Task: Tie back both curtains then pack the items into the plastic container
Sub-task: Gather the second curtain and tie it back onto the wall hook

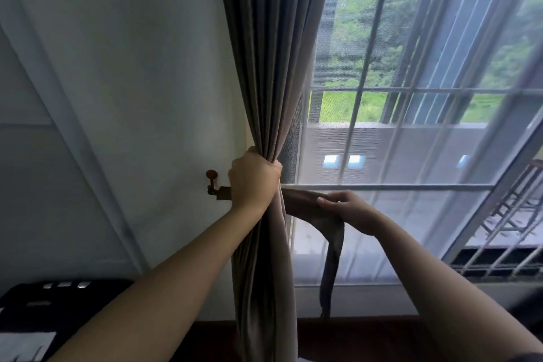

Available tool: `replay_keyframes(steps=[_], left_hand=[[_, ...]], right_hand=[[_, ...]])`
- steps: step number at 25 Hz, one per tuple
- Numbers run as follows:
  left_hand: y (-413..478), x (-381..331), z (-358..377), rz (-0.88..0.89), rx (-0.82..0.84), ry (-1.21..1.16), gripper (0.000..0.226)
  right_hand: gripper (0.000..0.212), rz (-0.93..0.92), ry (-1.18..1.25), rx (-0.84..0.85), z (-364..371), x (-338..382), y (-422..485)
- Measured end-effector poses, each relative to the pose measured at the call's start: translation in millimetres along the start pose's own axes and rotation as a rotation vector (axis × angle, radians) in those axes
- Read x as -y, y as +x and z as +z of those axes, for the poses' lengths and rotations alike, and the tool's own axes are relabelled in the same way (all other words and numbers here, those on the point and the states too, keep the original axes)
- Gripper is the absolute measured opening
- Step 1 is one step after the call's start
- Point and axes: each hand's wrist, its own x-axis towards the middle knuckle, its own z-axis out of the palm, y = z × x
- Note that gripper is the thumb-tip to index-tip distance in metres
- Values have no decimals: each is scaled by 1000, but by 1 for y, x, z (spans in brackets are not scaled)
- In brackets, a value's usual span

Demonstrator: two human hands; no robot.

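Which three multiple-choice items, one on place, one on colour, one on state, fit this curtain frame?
1. Where is the wall hook relative to the left hand?
A. Just to its left
B. Above it on the window
C. On the floor

2. What colour is the curtain?
A. Red
B. Grey-brown
C. Yellow

3. What state is the tieback strap in?
A. Lying on the floor
B. Knotted round the curtain
C. Held by the right hand, one end dangling

Key: 1 A, the hook sits just beside the hand's knuckles. 2 B, the gathered folds are grey-brown. 3 C, the fingers curl over the strap and its end hangs down.
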Motion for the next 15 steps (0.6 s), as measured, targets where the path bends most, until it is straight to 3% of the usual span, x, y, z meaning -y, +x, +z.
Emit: replay_keyframes(steps=[7, 15], left_hand=[[-5, 12, 8, 44, -60, -48, 27], [-15, 34, 26, -49, 17, -44, 42]], right_hand=[[25, 33, 158, 33, 3, 16, -2], [18, 17, 287, 143, 8, 22, -5]])
